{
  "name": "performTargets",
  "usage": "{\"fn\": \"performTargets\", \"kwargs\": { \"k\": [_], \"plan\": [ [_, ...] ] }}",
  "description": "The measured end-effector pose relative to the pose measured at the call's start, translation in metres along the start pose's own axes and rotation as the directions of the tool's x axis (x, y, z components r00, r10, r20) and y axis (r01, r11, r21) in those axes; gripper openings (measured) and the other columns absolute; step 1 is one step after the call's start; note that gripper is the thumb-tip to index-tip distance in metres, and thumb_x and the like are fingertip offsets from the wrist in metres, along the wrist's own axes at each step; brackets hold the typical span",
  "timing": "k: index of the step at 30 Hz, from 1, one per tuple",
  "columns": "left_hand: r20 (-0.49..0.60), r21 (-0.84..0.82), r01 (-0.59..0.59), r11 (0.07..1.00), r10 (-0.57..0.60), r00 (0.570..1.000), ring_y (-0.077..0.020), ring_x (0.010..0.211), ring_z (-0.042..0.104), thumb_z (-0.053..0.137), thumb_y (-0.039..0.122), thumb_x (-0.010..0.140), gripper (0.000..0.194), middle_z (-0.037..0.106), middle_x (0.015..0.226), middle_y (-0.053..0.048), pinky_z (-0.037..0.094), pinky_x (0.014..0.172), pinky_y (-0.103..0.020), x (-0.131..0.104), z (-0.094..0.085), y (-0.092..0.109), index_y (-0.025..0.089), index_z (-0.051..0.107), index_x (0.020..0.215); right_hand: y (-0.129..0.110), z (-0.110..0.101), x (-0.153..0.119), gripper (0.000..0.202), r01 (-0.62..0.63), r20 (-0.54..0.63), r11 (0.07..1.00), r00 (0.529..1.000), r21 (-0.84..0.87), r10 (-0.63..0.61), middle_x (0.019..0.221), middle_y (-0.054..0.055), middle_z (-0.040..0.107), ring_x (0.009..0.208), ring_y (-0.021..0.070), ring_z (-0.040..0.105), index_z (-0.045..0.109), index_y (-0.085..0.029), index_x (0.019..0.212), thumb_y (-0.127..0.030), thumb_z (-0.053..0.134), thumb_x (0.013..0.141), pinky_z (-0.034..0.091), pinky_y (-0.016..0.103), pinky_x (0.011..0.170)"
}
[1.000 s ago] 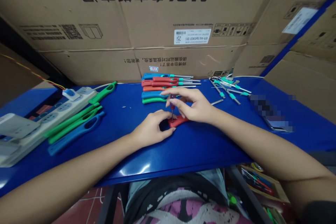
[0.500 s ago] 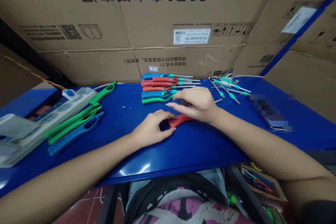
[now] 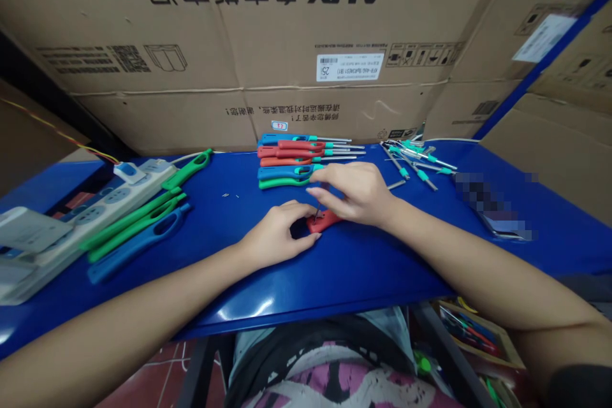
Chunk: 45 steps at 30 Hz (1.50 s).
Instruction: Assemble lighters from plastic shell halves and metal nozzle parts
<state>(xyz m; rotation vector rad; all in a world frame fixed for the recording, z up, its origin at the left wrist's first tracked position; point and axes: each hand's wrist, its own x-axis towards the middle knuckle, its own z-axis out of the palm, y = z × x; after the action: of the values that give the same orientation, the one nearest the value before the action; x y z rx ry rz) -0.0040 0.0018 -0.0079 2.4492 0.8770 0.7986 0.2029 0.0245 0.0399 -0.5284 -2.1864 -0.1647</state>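
The AUX air-conditioner carton point(image 3: 229, 32) stands upside down beyond both grips; whether it contains anything cannot be told. The blue counter point(image 3: 287, 287) carries everything the grips work on. Below its edge, right of and nearer the body than the right grip, a shallow box point(image 3: 510, 347) holds slim red, blue and other coloured pieces, too small to identify. Far left of the left grip lies a white power strip point(image 3: 119, 194) with plugs in it, and beside it green handles point(image 3: 157, 213) and a blue handle point(image 3: 143, 242).

The red lighter point(image 3: 324, 222) lies flat on the counter between the two grips. The left grip point(image 3: 275, 233) pinches its end between thumb and fingers; the right grip point(image 3: 363, 191) grasps a screwdriver point(image 3: 317, 210) from above, slightly tilted, its tip on that end. The step in hand looks like turning a screw in the handle; the next move calls for a well-seated tip, even turning and a firm left pinch against twisting.

Past the right grip, barrels with teal collars point(image 3: 421, 156) lie loose in a heap. Smallest are tiny metal pieces point(image 3: 226, 194), probably screws, beyond and left of the left grip.
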Motion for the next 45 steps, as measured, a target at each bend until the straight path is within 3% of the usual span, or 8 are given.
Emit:
{"fn": "performTargets", "kwargs": {
  "k": [4,9,14,21,27,36,41,45],
  "plan": [
    [0.013,0.000,0.007,1.000,-0.007,1.000,-0.0211,0.094,0.069,0.070,0.022,0.084,0.024,0.074,0.103,-0.004,0.055,0.087,-0.034,0.000,-0.001,0.001,0.018,0.067,0.107,-0.005,0.001,0.002,0.032,-0.165,0.132,0.944,0.982,0.286,0.132,0.107,0.004,0.074,0.074,0.0091,0.069,0.059,-0.018,0.129,-0.022,0.040,0.103,0.054,0.022,0.070],
    [0.000,-0.004,-0.006,1.000,0.006,1.000,-0.0213,0.097,0.069,0.070,0.020,0.083,0.026,0.075,0.105,-0.005,0.054,0.089,-0.034,0.000,-0.001,0.001,0.018,0.067,0.108,-0.002,-0.001,0.003,0.020,-0.024,0.021,0.997,1.000,0.069,0.022,0.085,0.004,0.076,0.069,0.0125,0.069,0.071,-0.017,0.099,-0.035,0.063,0.094,0.053,0.023,0.068],
    [0.012,0.006,-0.002,1.000,0.002,1.000,-0.0211,0.091,0.069,0.070,0.024,0.085,0.018,0.074,0.099,-0.005,0.054,0.085,-0.034,0.000,-0.001,-0.001,0.017,0.068,0.102,-0.008,-0.003,0.007,0.034,-0.094,0.156,0.962,0.986,0.256,0.055,0.118,0.007,0.073,0.095,0.0137,0.071,0.063,-0.020,0.127,-0.022,0.040,0.102,0.056,0.027,0.085],
    [0.005,0.024,-0.037,0.999,0.037,0.999,-0.0216,0.094,0.070,0.070,0.023,0.085,0.023,0.075,0.104,-0.005,0.055,0.085,-0.033,0.000,-0.001,-0.002,0.018,0.067,0.108,-0.005,-0.006,0.007,0.025,0.016,0.067,0.998,0.998,0.068,-0.021,0.084,0.005,0.075,0.074,0.0142,0.068,0.071,-0.016,0.093,-0.039,0.060,0.096,0.052,0.024,0.069],
    [0.013,0.031,-0.034,0.999,0.034,0.999,-0.0213,0.092,0.070,0.069,0.024,0.087,0.019,0.075,0.101,-0.004,0.055,0.085,-0.034,0.000,-0.002,-0.002,0.019,0.067,0.105,-0.007,-0.008,0.010,0.034,-0.097,0.204,0.949,0.978,0.301,0.035,0.122,0.008,0.071,0.090,0.0108,0.070,0.059,-0.015,0.131,-0.017,0.041,0.102,0.055,0.024,0.082],
    [0.008,0.027,-0.029,0.999,0.028,1.000,-0.0203,0.090,0.070,0.067,0.023,0.087,0.016,0.074,0.098,-0.003,0.055,0.083,-0.033,0.001,-0.001,-0.001,0.020,0.067,0.103,-0.007,-0.004,0.007,0.026,-0.021,0.101,0.994,0.995,0.107,0.010,0.104,0.007,0.076,0.095,0.0165,0.071,0.071,-0.017,0.109,-0.034,0.054,0.099,0.056,0.028,0.084],
    [0.008,0.035,-0.011,0.999,0.010,1.000,-0.0211,0.091,0.070,0.069,0.023,0.086,0.016,0.075,0.099,-0.004,0.055,0.083,-0.034,0.001,-0.002,0.000,0.020,0.067,0.101,-0.011,0.000,0.010,0.029,-0.227,0.157,0.872,0.972,0.433,0.175,0.113,0.005,0.075,0.095,0.0132,0.072,0.069,-0.019,0.120,-0.021,0.049,0.100,0.059,0.026,0.083],
    [0.012,0.033,-0.005,0.999,0.005,1.000,-0.0208,0.090,0.070,0.070,0.023,0.086,0.016,0.075,0.098,-0.003,0.055,0.082,-0.033,0.001,-0.001,0.000,0.019,0.068,0.101,-0.016,0.004,0.009,0.014,-0.143,-0.035,0.886,0.984,0.441,0.176,0.094,0.006,0.078,0.087,0.0138,0.073,0.076,-0.016,0.096,-0.022,0.064,0.093,0.059,0.025,0.083]
  ]
}}
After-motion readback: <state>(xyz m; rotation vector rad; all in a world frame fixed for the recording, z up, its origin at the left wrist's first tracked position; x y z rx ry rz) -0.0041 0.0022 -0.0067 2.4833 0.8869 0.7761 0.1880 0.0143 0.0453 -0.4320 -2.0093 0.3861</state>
